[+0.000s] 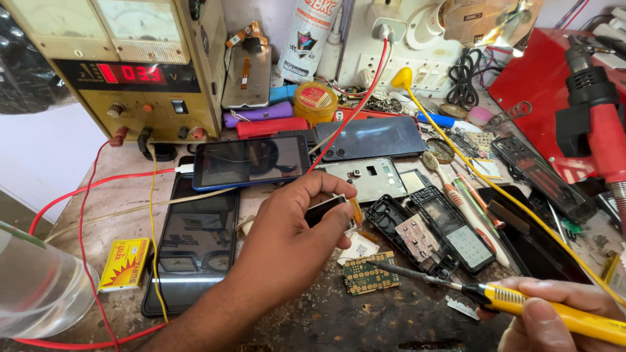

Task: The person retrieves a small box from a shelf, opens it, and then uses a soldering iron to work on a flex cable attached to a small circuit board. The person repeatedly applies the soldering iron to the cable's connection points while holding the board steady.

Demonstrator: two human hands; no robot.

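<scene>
My left hand [293,228] is closed around a small dark display module [326,208], pinched between thumb and fingers and held just above the desk [391,319]. My right hand [554,316] grips a yellow soldering iron [554,311] like a pen, its thin tip resting on the upper right corner of a small green circuit board [370,274] that lies flat on the desk, just below and right of my left hand. Beside the board, to the right, an opened black keypad phone [430,234] lies with its parts exposed. Behind my left hand a blue-edged smartphone [251,161] lies screen up, overlapping a larger dark phone [195,241]. A yellow matchbox [124,263] lies near the left edge, and a bench power supply [130,65] with a red readout stands at the back left.
</scene>
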